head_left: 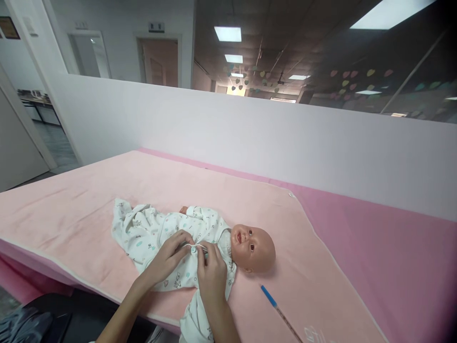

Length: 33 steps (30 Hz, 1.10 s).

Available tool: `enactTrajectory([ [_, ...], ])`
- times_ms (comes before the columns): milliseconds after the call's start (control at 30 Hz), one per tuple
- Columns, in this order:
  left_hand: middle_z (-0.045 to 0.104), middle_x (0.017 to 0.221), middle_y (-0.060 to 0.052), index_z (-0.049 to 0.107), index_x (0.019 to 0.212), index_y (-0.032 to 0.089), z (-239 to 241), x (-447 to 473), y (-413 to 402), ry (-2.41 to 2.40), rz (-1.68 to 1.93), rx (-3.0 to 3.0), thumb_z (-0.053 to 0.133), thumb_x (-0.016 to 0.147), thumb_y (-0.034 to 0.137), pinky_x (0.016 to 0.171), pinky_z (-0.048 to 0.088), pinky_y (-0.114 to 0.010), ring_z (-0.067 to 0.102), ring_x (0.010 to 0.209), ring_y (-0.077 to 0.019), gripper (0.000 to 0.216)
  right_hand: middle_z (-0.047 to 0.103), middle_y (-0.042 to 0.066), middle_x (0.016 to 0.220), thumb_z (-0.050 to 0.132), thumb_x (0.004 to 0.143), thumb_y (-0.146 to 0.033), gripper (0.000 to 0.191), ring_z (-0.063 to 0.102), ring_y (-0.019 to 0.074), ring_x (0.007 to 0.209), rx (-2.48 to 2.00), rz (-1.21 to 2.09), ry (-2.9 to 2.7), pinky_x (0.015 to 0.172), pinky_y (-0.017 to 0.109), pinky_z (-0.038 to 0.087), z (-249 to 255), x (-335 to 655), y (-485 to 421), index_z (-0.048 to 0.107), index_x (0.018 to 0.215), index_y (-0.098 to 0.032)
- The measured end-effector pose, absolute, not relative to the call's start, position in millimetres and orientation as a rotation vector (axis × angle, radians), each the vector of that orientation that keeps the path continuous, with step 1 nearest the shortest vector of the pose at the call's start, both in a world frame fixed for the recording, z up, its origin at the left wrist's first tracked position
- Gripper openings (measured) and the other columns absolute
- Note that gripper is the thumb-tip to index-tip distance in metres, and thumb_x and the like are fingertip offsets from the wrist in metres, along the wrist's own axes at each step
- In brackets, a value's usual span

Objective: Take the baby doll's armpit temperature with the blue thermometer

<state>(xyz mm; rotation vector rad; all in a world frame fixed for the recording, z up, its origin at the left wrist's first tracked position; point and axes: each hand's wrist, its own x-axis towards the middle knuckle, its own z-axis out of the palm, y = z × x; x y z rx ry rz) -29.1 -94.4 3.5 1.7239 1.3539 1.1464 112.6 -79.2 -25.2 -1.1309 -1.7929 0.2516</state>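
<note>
Forearms [221, 319] up front, both hands at a thin white tie [193, 245]

Closest of all are the two bare forearms, leading to a left hand [171, 252] and a right hand [213, 271] that meet over the doll's [255, 247] chest. Each pinches narrowly, thumb to finger, with the white tie strung between them. The doll lies face up on a pale pink cloth [89, 190], its head toward the right of the view.

Dressing looks well along: the printed outfit [143, 228] covers the body, the collar sits round the neck, and a small hand shows past the far cuff. The near sleeve [194, 317] hangs toward the table edge beneath the right forearm. What seems left is the fastening, with no finished bow in sight; whether the strings are already crossed is too small to tell. A blue-ended stick [269, 296] lies apart, beyond the right hand.
</note>
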Motion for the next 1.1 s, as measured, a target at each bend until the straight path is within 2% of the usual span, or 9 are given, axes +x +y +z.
enactTrajectory([
  [133,0.059,0.085,-0.003,0.056,0.093,0.019,2,-30,-92,1.341,1.149,1.626,0.043,0.086,0.039,0.072,0.044,-0.026,0.053,0.078,-0.0148,0.025,0.061,0.004,0.082,0.047,0.087,-0.034,0.02,0.06,0.0146,0.07,-1.149,0.201,-1.782,0.056,0.023,0.044,-25,112,-80,0.058,0.094,-0.018],
  [233,0.059,0.084,-0.003,0.056,0.091,0.018,0,-29,-90,1.383,1.196,1.624,0.048,0.083,0.04,0.068,0.043,-0.025,0.054,0.076,-0.0143,0.024,0.06,0.004,0.084,0.048,0.085,-0.029,0.018,0.06,0.0146,0.074,-1.143,0.14,-1.815,0.06,0.023,0.046,-25,112,-80,0.058,0.096,-0.019],
  [433,0.06,0.088,-0.004,0.061,0.09,0.019,0,-25,-91,1.466,1.249,1.704,0.047,0.084,0.037,0.067,0.044,-0.025,0.055,0.077,-0.015,0.023,0.057,0.005,0.093,0.047,0.084,-0.025,0.019,0.059,0.014,0.08,-1.133,0.12,-1.835,0.062,0.023,0.048,-26,111,-79,0.058,0.098,-0.02],
  [533,0.061,0.095,-0.005,0.062,0.098,0.022,0,-25,-95,1.452,1.198,1.733,0.045,0.085,0.035,0.067,0.047,-0.026,0.057,0.082,-0.0161,0.026,0.057,0.005,0.093,0.046,0.086,-0.028,0.019,0.059,0.0135,0.079,-1.125,0.129,-1.82,0.062,0.023,0.048,-27,112,-78,0.058,0.098,-0.02],
  [700,0.057,0.113,-0.005,0.057,0.112,0.026,-5,-37,-111,1.444,1.162,1.745,0.047,0.084,0.034,0.076,0.051,-0.028,0.057,0.095,-0.0182,0.03,0.058,0.007,0.094,0.043,0.088,-0.03,0.02,0.06,0.0153,0.081,-1.14,0.132,-1.787,0.064,0.024,0.048,-27,113,-78,0.058,0.096,-0.019],
  [867,0.054,0.119,-0.005,0.056,0.112,0.028,-19,-57,-123,1.585,1.222,1.745,0.05,0.082,0.036,0.087,0.05,-0.034,0.053,0.108,-0.0216,0.032,0.057,0.01,0.111,0.039,0.088,-0.024,0.026,0.061,0.0168,0.088,-1.115,-0.008,-1.913,0.061,0.024,0.048,-18,104,-83,0.057,0.106,-0.018],
  [933,0.054,0.118,-0.006,0.055,0.112,0.027,-22,-61,-124,1.605,1.238,1.732,0.05,0.082,0.037,0.087,0.051,-0.034,0.053,0.108,-0.0212,0.032,0.06,0.007,0.108,0.038,0.088,-0.021,0.026,0.062,0.0153,0.084,-1.041,-0.002,-2.058,0.059,0.023,0.047,-13,97,-85,0.057,0.105,-0.019],
  [1100,0.059,0.111,-0.005,0.058,0.11,0.026,-19,-61,-119,1.654,1.179,1.884,0.05,0.082,0.035,0.092,0.046,-0.036,0.051,0.108,-0.0216,0.03,0.061,0.001,0.085,0.039,0.088,-0.02,0.019,0.058,0.0119,0.059,-1.032,0.011,-2.225,0.046,0.023,0.037,-12,87,-81,0.057,0.087,-0.021],
])
